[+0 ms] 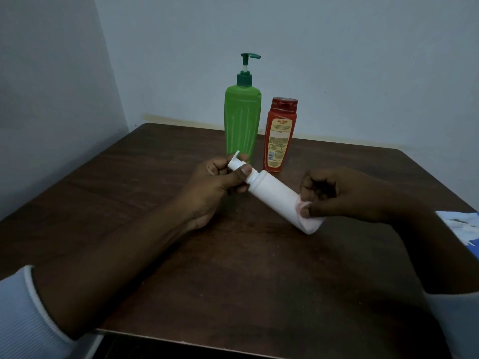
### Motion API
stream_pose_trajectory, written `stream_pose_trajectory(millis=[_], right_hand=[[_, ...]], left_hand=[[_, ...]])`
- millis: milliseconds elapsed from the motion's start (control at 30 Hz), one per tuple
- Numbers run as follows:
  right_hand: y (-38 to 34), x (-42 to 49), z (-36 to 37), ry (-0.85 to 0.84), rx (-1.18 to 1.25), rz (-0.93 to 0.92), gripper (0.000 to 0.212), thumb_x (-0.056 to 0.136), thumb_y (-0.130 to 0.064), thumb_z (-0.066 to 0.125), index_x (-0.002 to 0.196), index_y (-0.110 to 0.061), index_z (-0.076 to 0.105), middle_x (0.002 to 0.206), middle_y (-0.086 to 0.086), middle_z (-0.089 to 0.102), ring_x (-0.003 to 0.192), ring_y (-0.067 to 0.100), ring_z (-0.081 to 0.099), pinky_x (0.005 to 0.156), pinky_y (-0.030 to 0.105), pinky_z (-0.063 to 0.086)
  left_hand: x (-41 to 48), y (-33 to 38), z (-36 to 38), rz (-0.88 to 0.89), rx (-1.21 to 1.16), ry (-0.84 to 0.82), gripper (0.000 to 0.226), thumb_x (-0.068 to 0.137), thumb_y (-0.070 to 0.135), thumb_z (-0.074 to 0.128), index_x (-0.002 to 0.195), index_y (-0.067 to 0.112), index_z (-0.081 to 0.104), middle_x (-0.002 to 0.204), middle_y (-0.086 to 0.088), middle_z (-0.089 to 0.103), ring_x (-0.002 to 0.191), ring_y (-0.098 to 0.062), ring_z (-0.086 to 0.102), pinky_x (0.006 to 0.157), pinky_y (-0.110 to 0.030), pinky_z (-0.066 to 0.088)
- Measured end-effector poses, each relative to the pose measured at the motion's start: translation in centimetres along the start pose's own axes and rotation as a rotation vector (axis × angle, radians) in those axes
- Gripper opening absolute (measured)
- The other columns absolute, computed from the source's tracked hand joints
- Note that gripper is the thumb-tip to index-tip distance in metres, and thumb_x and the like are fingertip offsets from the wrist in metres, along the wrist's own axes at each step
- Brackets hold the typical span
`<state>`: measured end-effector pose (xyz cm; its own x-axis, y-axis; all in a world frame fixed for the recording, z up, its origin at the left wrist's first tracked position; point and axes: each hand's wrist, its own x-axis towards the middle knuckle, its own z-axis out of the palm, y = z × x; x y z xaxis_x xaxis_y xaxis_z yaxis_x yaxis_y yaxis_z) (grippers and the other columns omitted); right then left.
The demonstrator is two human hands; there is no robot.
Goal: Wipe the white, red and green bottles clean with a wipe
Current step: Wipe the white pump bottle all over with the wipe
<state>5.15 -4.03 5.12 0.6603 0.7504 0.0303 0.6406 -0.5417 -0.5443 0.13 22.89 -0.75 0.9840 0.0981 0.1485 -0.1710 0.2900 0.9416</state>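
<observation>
- The fingers (242, 172) of the left hand (207, 190) are curled round the pump head of the white bottle (272, 193), with the thumb laid across the pump collar.
- The fingers (312, 209) of the right hand (344, 193) are bent and pinch a pale pinkish wipe (309, 224) against the bottle's lower end, thumb on the near side and the other fingers curled above.
- The wipe wraps the base of the white bottle and covers its bottom edge.
- The white bottle lies tilted between the two hands over the middle of the tabletop (233, 275), pump end up and to the left, base down and to the right. Whether the base touches the tabletop cannot be told.
- The green bottle (242, 120) stands upright just behind the left hand, its dark green pump raised.
- The red bottle (280, 136) stands upright just beside the green one, on its right, label facing the camera.
- The tabletop is dark brown wood, set into a corner of pale walls (363, 60).
- A blue and white packet (461, 229) lies at the right edge.
- White sleeves (20, 314) cover both forearms near the elbows.
</observation>
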Motion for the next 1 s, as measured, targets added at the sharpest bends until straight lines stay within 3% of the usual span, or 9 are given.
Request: stream_pose_trajectory(millis=[133,267,500,633,733,1000], right_hand=[[-1.3,1.6,3.0,0.339,-0.124,-0.157,0.017,0.083,-0.038,0.074,0.096,-0.03,0.065,0.096,-0.014,0.061,0.089,0.003,0.058,0.074,0.022,0.051],[-2.0,2.5,4.6,0.471,-0.223,-0.311,0.017,0.089,-0.03,0.073,0.104,-0.023,0.07,0.103,-0.01,0.062,0.097,0.005,0.057,0.079,0.022,0.049],[-1.9,2.8,4.6,0.474,-0.229,-0.343,0.017,0.094,-0.029,0.066,0.109,-0.022,0.07,0.105,-0.01,0.065,0.098,0.004,0.059,0.082,0.024,0.05],[-1.3,3.2,4.4,0.533,-0.223,-0.221,0.017,0.098,-0.032,0.059,0.11,-0.025,0.069,0.099,-0.013,0.064,0.089,0.004,0.058,0.076,0.025,0.051],[-0.6,3.4,4.6,0.522,-0.246,-0.115,0.021,0.1,-0.029,0.054,0.115,-0.023,0.068,0.102,-0.008,0.065,0.09,0.008,0.058,0.073,0.017,0.043],[-2.0,2.3,4.3,0.466,-0.259,-0.405,0.017,0.09,-0.028,0.07,0.105,-0.021,0.074,0.113,-0.008,0.066,0.109,0.004,0.06,0.09,0.023,0.051]], left_hand=[[0.0,0.3,-0.3,0.058,0.012,-0.024,0.032,0.092,-0.001,0.066,0.12,0.014,0.07,0.112,-0.006,0.079,0.103,-0.015,0.074,0.083,-0.028,0.061],[-0.1,0.4,-0.5,0.036,0.017,-0.122,0.041,0.091,-0.006,0.063,0.128,0.011,0.066,0.121,-0.008,0.076,0.116,-0.019,0.071,0.088,-0.029,0.06],[-0.2,0.4,-0.5,0.047,0.015,-0.116,0.045,0.075,0.011,0.075,0.119,0.009,0.07,0.117,-0.008,0.077,0.109,-0.019,0.074,0.084,-0.029,0.061],[0.1,0.2,-0.6,0.1,0.05,-0.13,0.042,0.072,0.008,0.077,0.114,0.01,0.072,0.113,-0.009,0.078,0.107,-0.02,0.074,0.084,-0.028,0.061],[0.1,0.0,-0.7,0.134,0.086,-0.14,0.044,0.072,0.007,0.077,0.116,0.01,0.071,0.115,-0.008,0.078,0.11,-0.021,0.073,0.085,-0.027,0.06],[0.2,-0.1,-0.6,0.143,0.064,-0.098,0.041,0.074,0.005,0.079,0.113,0.01,0.069,0.111,-0.008,0.078,0.105,-0.02,0.075,0.08,-0.029,0.061]])
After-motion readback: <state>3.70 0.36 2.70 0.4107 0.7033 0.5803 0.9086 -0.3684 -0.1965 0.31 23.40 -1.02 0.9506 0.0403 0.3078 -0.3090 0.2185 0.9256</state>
